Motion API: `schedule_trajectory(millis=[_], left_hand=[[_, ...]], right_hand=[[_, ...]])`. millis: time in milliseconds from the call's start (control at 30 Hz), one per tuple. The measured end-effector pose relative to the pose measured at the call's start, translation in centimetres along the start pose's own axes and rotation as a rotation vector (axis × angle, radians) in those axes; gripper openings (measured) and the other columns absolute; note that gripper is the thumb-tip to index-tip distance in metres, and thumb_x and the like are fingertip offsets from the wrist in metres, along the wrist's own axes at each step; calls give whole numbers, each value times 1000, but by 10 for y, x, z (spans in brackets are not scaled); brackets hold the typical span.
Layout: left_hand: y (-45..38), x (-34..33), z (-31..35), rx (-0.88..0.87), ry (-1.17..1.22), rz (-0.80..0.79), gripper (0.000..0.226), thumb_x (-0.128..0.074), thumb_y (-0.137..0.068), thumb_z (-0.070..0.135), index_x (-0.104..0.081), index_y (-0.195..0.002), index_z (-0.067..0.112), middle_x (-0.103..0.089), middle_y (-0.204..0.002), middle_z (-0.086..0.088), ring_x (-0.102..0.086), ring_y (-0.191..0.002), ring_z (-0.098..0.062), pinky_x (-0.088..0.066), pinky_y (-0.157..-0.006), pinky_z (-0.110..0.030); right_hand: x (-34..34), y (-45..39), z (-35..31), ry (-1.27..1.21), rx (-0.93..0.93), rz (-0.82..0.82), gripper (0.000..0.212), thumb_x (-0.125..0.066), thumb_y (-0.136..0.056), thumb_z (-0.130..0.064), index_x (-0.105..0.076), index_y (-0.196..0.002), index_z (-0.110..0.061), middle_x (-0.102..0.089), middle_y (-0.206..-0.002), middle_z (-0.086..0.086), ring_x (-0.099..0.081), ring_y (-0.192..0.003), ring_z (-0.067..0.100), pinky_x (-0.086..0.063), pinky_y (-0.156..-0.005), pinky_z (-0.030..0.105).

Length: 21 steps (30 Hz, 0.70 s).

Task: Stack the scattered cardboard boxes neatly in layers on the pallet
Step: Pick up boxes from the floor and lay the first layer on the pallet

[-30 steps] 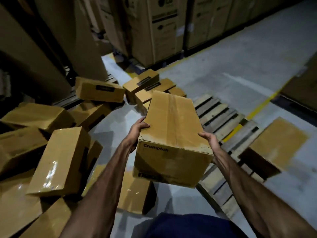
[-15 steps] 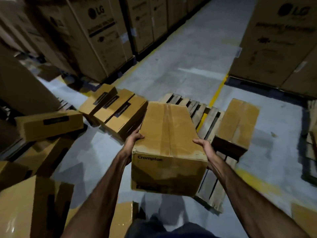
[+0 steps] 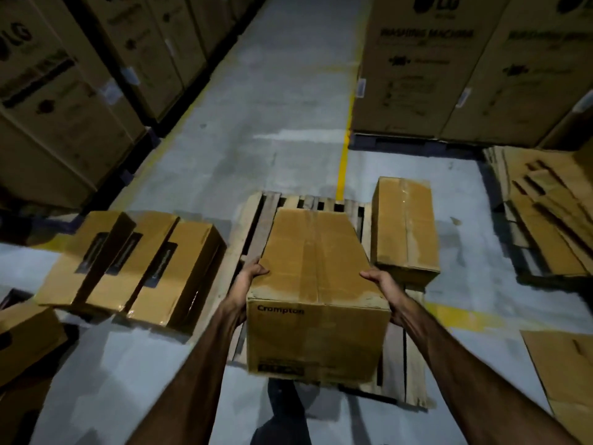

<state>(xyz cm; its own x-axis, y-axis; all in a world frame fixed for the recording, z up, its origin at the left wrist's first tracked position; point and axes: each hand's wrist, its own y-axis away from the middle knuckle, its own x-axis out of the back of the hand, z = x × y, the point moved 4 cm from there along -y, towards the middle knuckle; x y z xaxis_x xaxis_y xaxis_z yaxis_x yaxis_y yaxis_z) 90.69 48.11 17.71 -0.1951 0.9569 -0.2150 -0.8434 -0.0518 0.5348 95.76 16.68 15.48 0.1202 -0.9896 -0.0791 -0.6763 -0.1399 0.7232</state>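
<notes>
Cardboard is filling the middle of the view now: the Crompton box (image 3: 316, 293) is being carried square over the wooden pallet (image 3: 256, 226), where half a second ago it was approaching at an angle with the slats off to its right. The person has turned and stepped in, so the pallet is now lying straight ahead under the box. That suggests the carry is nearly over and the lowering is about to begin.

Going from the left, a row of three boxes (image 3: 128, 264) is leaning together on the floor just beside the pallet's left edge, waiting to be stacked. The left hand (image 3: 248, 284) is pressing the box's left side, its fingers (image 3: 258, 271) curling over the top edge near the near corner, forearm stretching forward and slightly inward. The box is being held level and lengthwise, its printed end facing the person, off the slats as far as I can judge. The right hand (image 3: 383, 289) is mirroring the grip on the right side, thumb lying on the top face, the rest wrapping down the wall. Further right, one box (image 3: 404, 226) is already sitting along the pallet's right edge, so the carried one probably belongs beside it in the first layer. Flattened cardboard (image 3: 545, 207) is lying on the floor at far right.
</notes>
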Motion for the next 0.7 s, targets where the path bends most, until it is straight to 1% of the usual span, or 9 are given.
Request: schedule_trajectory(millis=[67, 133, 200, 300, 367, 433, 500, 633, 700], left_hand=[[-36, 16, 9, 35, -21, 1, 53, -65, -79, 14, -60, -131, 7, -76, -107, -11, -74, -94, -25, -60, -80, -33], [-77, 34, 9, 71, -23, -14, 74, -74, -71, 20, -58, -142, 7, -70, -128, -21, -69, -111, -37, -56, -96, -44], [-117, 45, 2, 114, -11, -48, 75, -75, -73, 25, -58, -145, 14, -65, -138, -22, -66, -120, -40, -51, -107, -53], [-166, 47, -6, 133, -8, -57, 65, -65, -78, 18, -57, -143, 12, -68, -131, -22, -69, -111, -37, -56, -96, -47], [-204, 43, -17, 118, -3, -94, 57, -61, -85, 11, -56, -142, 9, -69, -124, -19, -72, -103, -33, -60, -85, -42], [-235, 38, -27, 99, -2, -126, 48, -52, -94, 5, -57, -141, 11, -70, -121, -17, -74, -99, -31, -62, -77, -39], [-272, 36, -44, 75, -9, -136, 51, -55, -88, 8, -60, -138, 17, -72, -123, -15, -74, -101, -29, -62, -75, -35], [-338, 30, -81, 20, -58, -116, 66, -58, -69, 14, -61, -135, 18, -74, -119, -11, -72, -105, -32, -61, -71, -32], [-372, 28, -104, -3, -42, -123, 73, -57, -68, 11, -57, -141, 14, -72, -123, -16, -73, -105, -33, -62, -74, -36]], right_hand=[[-14, -20, -10, -9, 6, 14, 27, -59, -99, -26, -66, -123, -16, -77, -114, 16, -71, -108, 40, -57, -95, 47], [-24, -45, -15, -14, 16, 35, 25, -58, -101, -26, -67, -123, -16, -77, -115, 14, -72, -108, 39, -57, -95, 47], [-27, -75, -17, 14, 16, 54, 29, -59, -102, -27, -65, -128, -17, -77, -117, 12, -73, -108, 36, -59, -92, 45], [-23, -123, -16, 86, 38, 96, 37, -62, -101, -30, -62, -136, -22, -76, -120, 6, -73, -109, 30, -57, -98, 47], [-18, -158, -15, 106, 50, 102, 28, -59, -103, -27, -63, -131, -26, -74, -124, 2, -71, -109, 25, -52, -105, 45], [-13, -190, -13, 148, 80, 111, 16, -56, -107, -22, -57, -122, -29, -70, -125, -5, -66, -105, 17, -47, -101, 35], [-4, -227, -6, 192, 115, 156, 24, -54, -108, -17, -52, -128, -29, -63, -126, -5, -60, -110, 20, -44, -96, 32], [18, -303, 24, 279, 190, 231, 41, -54, -108, -17, -53, -149, -18, -61, -141, 1, -56, -132, 26, -42, -115, 44], [28, -338, 37, 254, 235, 261, 43, -52, -108, -16, -51, -150, -20, -62, -136, 0, -56, -128, 24, -44, -111, 40]])
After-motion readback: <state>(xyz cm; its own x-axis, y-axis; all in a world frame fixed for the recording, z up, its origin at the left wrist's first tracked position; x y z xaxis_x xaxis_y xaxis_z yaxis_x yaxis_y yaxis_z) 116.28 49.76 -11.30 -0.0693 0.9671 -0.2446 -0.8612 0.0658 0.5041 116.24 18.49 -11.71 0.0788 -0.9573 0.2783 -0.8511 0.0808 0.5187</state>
